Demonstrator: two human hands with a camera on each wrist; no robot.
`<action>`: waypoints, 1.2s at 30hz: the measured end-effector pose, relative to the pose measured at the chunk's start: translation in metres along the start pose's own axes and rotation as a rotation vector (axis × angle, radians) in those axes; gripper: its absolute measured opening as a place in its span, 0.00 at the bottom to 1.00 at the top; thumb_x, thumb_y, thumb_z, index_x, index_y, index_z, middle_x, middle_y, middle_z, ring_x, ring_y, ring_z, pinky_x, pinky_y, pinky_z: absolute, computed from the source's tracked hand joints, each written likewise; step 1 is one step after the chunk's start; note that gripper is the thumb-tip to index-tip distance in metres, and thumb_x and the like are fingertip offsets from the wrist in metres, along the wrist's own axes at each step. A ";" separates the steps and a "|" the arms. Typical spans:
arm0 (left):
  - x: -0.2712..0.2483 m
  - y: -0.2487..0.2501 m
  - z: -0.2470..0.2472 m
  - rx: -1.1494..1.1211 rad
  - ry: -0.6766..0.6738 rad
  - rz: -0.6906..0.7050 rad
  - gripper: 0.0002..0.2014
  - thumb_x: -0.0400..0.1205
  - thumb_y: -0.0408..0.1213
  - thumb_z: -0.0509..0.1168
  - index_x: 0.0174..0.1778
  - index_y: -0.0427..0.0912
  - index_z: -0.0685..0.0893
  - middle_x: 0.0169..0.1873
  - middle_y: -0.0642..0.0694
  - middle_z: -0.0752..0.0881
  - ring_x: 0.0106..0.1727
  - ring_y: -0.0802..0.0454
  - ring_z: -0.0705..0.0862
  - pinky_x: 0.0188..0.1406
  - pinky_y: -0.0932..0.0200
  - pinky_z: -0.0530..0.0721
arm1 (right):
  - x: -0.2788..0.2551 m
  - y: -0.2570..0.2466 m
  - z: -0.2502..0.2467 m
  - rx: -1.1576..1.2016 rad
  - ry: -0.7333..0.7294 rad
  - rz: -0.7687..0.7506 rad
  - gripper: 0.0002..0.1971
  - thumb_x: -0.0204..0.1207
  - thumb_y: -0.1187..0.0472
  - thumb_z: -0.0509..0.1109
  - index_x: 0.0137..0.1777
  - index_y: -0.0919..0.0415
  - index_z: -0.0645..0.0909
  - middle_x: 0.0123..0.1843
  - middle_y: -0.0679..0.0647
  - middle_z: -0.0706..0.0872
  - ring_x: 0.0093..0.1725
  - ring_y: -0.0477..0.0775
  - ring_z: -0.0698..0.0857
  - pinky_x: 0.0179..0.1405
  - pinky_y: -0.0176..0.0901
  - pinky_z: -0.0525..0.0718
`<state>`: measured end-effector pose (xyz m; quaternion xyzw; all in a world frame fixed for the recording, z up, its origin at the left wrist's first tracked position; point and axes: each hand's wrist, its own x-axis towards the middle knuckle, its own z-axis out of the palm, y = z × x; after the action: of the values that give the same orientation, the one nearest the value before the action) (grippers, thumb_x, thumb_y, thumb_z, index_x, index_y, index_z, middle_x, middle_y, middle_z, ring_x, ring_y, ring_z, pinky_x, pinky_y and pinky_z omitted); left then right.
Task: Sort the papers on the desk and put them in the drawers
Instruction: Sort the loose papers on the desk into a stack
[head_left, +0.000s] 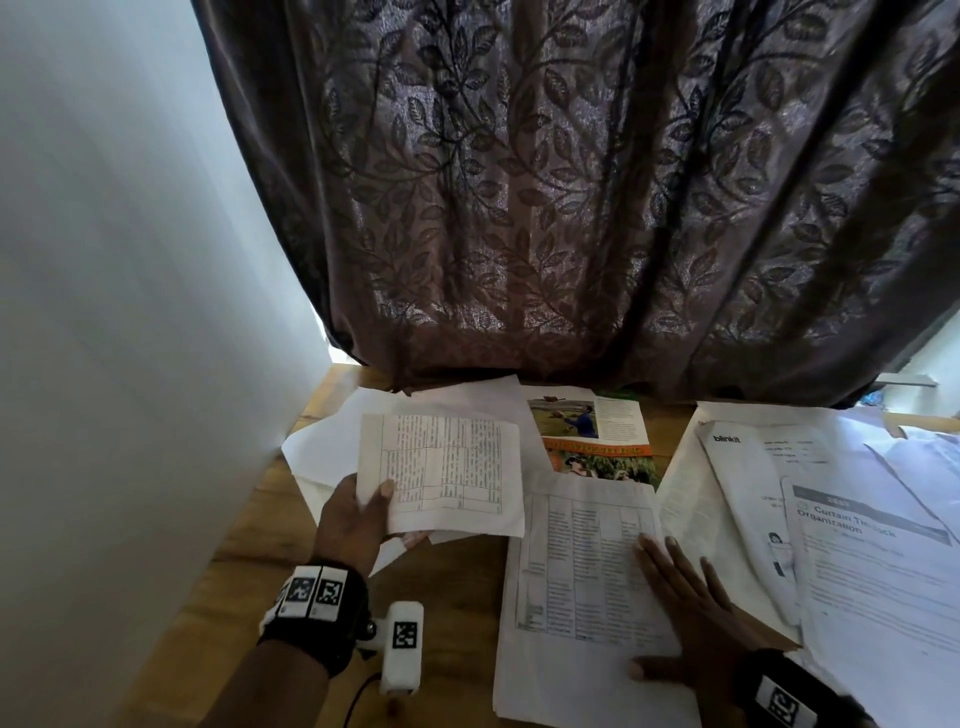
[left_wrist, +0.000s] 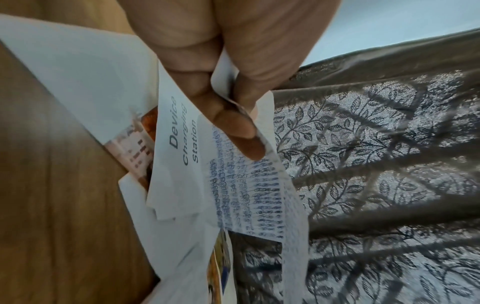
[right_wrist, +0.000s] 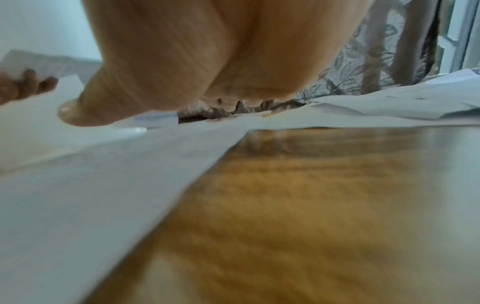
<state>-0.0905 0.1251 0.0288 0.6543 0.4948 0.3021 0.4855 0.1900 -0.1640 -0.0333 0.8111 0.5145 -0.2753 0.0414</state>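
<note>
My left hand (head_left: 363, 514) pinches a white sheet with a printed table (head_left: 447, 467) by its near left corner and holds it above the wooden desk (head_left: 447, 613). In the left wrist view the thumb (left_wrist: 233, 127) lies on that table sheet (left_wrist: 249, 191), with a "Device Charging Station" sheet (left_wrist: 176, 156) beneath it. My right hand (head_left: 685, 618) lies flat, fingers spread, on another table-printed sheet (head_left: 587, 571) on the desk. In the right wrist view the palm (right_wrist: 194, 61) presses that paper (right_wrist: 103, 174).
More papers cover the desk: a colour magazine page (head_left: 592, 431), a "blinkit" sheet (head_left: 748, 467) and a "Curtain" organization sheet (head_left: 872, 561) at right. A dark leaf-patterned curtain (head_left: 571, 182) hangs behind the desk. A white wall (head_left: 130, 312) stands at left.
</note>
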 end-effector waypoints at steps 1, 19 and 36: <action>-0.004 -0.001 0.002 -0.061 -0.035 -0.008 0.12 0.85 0.46 0.64 0.59 0.43 0.81 0.48 0.50 0.89 0.46 0.56 0.88 0.35 0.67 0.87 | 0.000 0.000 -0.003 0.047 0.046 0.003 0.71 0.54 0.08 0.52 0.82 0.50 0.19 0.83 0.43 0.20 0.83 0.51 0.21 0.80 0.50 0.18; -0.036 -0.023 0.037 0.043 -0.636 0.040 0.19 0.75 0.58 0.71 0.60 0.59 0.82 0.55 0.57 0.89 0.56 0.53 0.88 0.53 0.49 0.89 | 0.016 -0.051 -0.083 1.619 0.523 0.046 0.13 0.79 0.65 0.74 0.63 0.57 0.87 0.60 0.56 0.92 0.61 0.63 0.90 0.61 0.70 0.87; -0.045 -0.020 0.061 0.316 -0.667 0.043 0.10 0.77 0.53 0.71 0.52 0.60 0.85 0.48 0.59 0.89 0.47 0.68 0.86 0.47 0.67 0.85 | 0.023 -0.015 -0.048 1.371 0.540 0.257 0.07 0.80 0.67 0.73 0.56 0.60 0.88 0.49 0.55 0.94 0.49 0.56 0.93 0.47 0.55 0.92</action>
<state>-0.0592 0.0631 -0.0068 0.7940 0.3361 0.0021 0.5066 0.2041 -0.1214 -0.0011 0.7481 0.1209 -0.3186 -0.5694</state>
